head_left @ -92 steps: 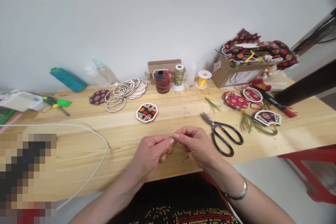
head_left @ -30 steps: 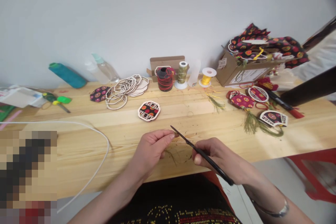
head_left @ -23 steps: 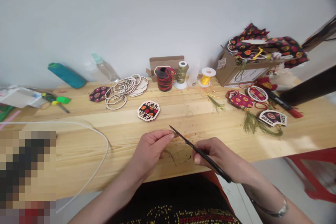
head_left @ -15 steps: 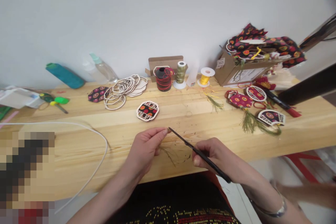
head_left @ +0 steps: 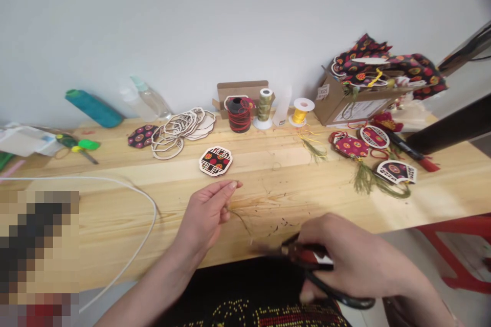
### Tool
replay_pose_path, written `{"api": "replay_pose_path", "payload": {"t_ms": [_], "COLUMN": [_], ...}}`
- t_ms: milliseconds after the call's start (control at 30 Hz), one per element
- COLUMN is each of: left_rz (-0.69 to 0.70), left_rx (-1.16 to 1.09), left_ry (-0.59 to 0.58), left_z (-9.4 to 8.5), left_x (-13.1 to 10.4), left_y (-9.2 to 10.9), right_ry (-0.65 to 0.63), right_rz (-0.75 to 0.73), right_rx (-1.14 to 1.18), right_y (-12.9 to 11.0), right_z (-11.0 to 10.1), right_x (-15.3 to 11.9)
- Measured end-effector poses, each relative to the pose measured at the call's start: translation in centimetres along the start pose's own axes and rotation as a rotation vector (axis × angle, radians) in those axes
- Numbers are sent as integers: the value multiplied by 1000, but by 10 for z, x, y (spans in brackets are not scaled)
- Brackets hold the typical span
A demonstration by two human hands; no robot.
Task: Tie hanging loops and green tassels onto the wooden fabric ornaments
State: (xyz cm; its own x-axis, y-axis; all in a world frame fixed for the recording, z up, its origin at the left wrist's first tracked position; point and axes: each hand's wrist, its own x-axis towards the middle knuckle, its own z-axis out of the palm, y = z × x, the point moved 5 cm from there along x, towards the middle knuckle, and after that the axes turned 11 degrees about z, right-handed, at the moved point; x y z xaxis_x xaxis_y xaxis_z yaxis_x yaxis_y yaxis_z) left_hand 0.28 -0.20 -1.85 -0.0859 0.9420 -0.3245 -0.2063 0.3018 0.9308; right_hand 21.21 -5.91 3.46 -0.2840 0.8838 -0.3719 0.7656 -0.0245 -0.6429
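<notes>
My left hand (head_left: 209, 209) is closed in a pinch over the table's front part, holding thin olive-green threads (head_left: 242, 218) that trail out to the right. In my right hand (head_left: 337, 250) are black-handled scissors (head_left: 310, 265), low at the table's front edge; their blades point left and are blurred by motion. Beyond my left hand lies an eight-sided ornament (head_left: 215, 162) with a pale wooden frame over dark patterned fabric. Small dark scraps (head_left: 282, 226) are scattered on the wood between my hands.
Along the wall stand a red-and-black thread spool (head_left: 238, 115), a green spool (head_left: 264, 107), a yellow spool (head_left: 301, 112) and a cardboard box (head_left: 345, 104) with fabric. Wooden frames (head_left: 180, 130) lie back left, tasselled ornaments (head_left: 349, 145) right. A white cable (head_left: 153, 214) curves at left.
The scissors have moved away from my left fingertips, down toward the table edge, and their blades have swung lower. My left hand has shifted slightly left and up, still pinching the threads.
</notes>
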Motion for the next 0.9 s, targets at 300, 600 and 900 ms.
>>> {"api": "replay_pose_path", "payload": {"t_ms": [300,600,900], "left_rz": [-25,-38,-50], "left_rx": [7,18,2], "left_ry": [-81,-170,-236], "left_z": [7,13,23], "left_x": [-5,-8,-15], "left_y": [1,0,-2], "right_ry": [396,601,363], "right_rz": [562,340,-82], "right_rx": [-621,-576,544], "right_y": [71,58,-10], "right_z": [-32,-40,7], "right_x": [15,8,55]}}
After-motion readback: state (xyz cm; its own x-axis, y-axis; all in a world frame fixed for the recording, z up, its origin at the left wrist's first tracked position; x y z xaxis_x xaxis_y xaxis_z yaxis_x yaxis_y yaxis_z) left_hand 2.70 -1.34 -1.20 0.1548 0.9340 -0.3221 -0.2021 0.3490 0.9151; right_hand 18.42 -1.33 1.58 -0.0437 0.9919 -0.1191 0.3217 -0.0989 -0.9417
